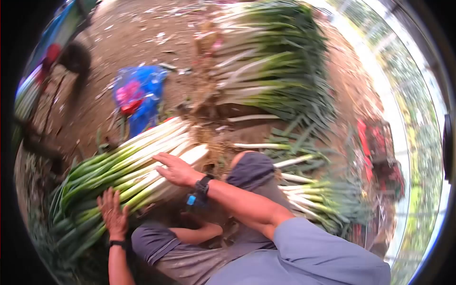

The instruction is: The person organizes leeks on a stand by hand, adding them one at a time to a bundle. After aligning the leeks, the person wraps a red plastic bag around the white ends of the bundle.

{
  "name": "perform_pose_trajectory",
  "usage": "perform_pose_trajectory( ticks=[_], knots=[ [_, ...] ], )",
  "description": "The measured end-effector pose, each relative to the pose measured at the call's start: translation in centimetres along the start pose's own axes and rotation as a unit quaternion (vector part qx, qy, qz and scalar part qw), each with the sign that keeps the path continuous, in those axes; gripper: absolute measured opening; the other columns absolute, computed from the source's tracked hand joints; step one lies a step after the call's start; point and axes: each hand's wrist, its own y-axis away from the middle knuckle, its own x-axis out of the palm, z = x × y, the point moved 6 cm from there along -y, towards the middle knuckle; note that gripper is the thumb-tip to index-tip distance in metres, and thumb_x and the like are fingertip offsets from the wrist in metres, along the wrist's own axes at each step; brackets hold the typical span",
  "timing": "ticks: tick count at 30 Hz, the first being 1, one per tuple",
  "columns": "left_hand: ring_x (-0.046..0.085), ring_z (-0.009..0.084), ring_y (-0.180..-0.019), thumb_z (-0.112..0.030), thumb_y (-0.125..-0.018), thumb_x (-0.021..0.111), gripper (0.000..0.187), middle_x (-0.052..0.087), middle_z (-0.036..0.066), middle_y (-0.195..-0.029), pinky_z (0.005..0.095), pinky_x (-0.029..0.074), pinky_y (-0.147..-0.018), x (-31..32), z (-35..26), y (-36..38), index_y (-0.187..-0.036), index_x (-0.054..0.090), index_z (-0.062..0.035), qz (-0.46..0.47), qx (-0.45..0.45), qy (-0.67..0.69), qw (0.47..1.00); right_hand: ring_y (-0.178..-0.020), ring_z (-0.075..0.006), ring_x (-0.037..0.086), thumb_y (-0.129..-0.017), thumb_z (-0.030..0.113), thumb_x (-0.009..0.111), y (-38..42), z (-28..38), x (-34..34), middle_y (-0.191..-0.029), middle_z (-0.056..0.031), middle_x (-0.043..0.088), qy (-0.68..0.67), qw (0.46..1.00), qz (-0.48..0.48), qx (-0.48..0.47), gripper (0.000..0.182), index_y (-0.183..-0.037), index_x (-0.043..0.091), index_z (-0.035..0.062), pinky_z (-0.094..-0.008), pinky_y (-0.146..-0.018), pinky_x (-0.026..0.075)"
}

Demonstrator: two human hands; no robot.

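Note:
A pile of leeks (137, 166) lies in front of me, white stems and roots to the right, green leaves to the left. My right hand (175, 170) rests on the white stems, fingers spread, with a dark watch on the wrist. Flat against the green part at the near side is my left hand (113, 211), fingers apart, a dark band on its wrist. Neither hand is wrapped round a leek. My bent knees are just below the pile.
A large stack of leeks (275, 61) lies at the top. Loose leeks (308, 197) are by my right knee. Blue and red plastic bags (142, 92) sit on the soil. A red crate (380, 147) stands at the right, and a dark frame (47, 118) at the left.

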Motion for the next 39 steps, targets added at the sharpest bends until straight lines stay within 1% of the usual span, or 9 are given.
perform_pose_trajectory(
  ticks=[6,9,11,16,23,28,30,37,39],
  knots=[
    [0.026,0.0327,-0.155,-0.049,-0.106,0.040,0.063,0.034,0.012,-0.166,0.0545,0.010,-0.129,0.6,1.0,0.1,-0.158,0.038,-0.0125,0.008,0.023,-0.055,0.998,-0.117,-0.0210,0.065,-0.106,0.016,0.057,9.4,5.6,-24.9,-0.126,-0.0105,0.070,-0.240,0.941,-0.215,-0.104,0.032,-0.136,0.063,0.0072,-0.0337,-0.102,0.051],
    [0.026,0.0324,-0.155,-0.051,-0.107,0.036,0.064,0.034,0.011,-0.166,0.0541,0.010,-0.129,0.6,1.2,0.0,-0.158,0.038,-0.0123,0.023,0.018,-0.066,0.997,-0.095,-0.0141,0.069,-0.110,0.027,0.051,23.4,-5.8,-34.1,-0.111,-0.0097,0.074,-0.140,0.891,-0.378,0.212,0.034,-0.134,0.062,0.0062,-0.0297,-0.085,0.058],
    [0.026,0.0315,-0.155,-0.053,-0.107,0.034,0.065,0.034,0.012,-0.166,0.0537,0.010,-0.129,0.5,1.3,0.2,-0.158,0.038,-0.0114,0.023,0.031,-0.075,0.996,-0.079,-0.0137,0.066,-0.108,0.031,0.054,35.8,-15.5,-35.3,-0.098,-0.0080,0.070,-0.231,0.753,-0.526,0.321,0.034,-0.123,0.063,0.0020,-0.0275,-0.070,0.056],
    [0.027,0.0308,-0.155,-0.053,-0.108,0.030,0.066,0.034,0.012,-0.166,0.0534,0.011,-0.128,1.0,2.1,0.4,-0.158,0.036,-0.0106,0.024,0.035,-0.103,0.994,-0.074,-0.0241,0.070,-0.103,0.023,0.056,56.1,-35.3,-25.4,-0.082,-0.0103,0.068,-0.417,0.587,-0.495,0.486,0.017,-0.102,0.063,0.0078,-0.0392,-0.068,0.059],
    [0.028,0.0317,-0.155,-0.059,-0.108,0.025,0.071,0.034,0.012,-0.166,0.0555,0.012,-0.127,1.8,3.4,0.8,-0.159,0.034,-0.0106,0.038,0.039,-0.115,0.992,-0.107,-0.0401,0.067,-0.105,0.019,0.055,50.2,-32.5,-19.6,-0.131,-0.0284,0.059,-0.407,0.503,-0.580,0.495,0.041,-0.138,0.046,-0.0038,-0.0485,-0.087,0.062],
    [0.028,0.0318,-0.154,-0.062,-0.107,0.021,0.075,0.035,0.012,-0.165,0.0555,0.013,-0.127,1.5,3.7,0.8,-0.159,0.035,-0.0095,0.063,0.014,-0.109,0.992,-0.096,-0.0345,0.067,-0.108,0.029,0.053,52.5,-42.3,-19.6,-0.113,-0.0245,0.063,-0.377,0.578,-0.485,0.537,0.045,-0.126,0.048,-0.0118,-0.0431,-0.084,0.062],
    [0.029,0.0317,-0.154,-0.063,-0.107,0.021,0.075,0.035,0.012,-0.165,0.0555,0.013,-0.127,1.4,3.8,0.8,-0.159,0.035,-0.0095,0.068,0.010,-0.106,0.992,-0.070,-0.0300,0.064,-0.105,0.036,0.060,53.0,-44.8,-19.6,-0.092,-0.0182,0.061,-0.482,0.436,-0.534,0.540,0.042,-0.115,0.053,-0.0043,-0.0449,-0.067,0.064],
    [0.030,0.0314,-0.154,-0.065,-0.106,0.021,0.078,0.036,0.013,-0.164,0.0561,0.014,-0.127,1.6,4.0,0.8,-0.159,0.036,-0.0096,0.065,-0.003,-0.102,0.993,-0.068,-0.0287,0.066,-0.096,0.032,0.074,50.8,-39.8,-22.1,-0.093,-0.0175,0.063,-0.451,0.429,-0.565,0.541,0.044,-0.113,0.052,-0.0027,-0.0413,-0.061,0.064],
    [0.030,0.0314,-0.153,-0.065,-0.106,0.021,0.078,0.036,0.013,-0.164,0.0563,0.014,-0.127,1.6,4.1,0.8,-0.158,0.037,-0.0096,0.065,-0.006,-0.102,0.993,-0.086,-0.0311,0.069,-0.097,0.025,0.071,49.0,-38.7,-22.8,-0.097,-0.0169,0.065,-0.511,0.390,-0.651,0.404,0.036,-0.114,0.053,-0.0007,-0.0418,-0.073,0.065]
  ],
)
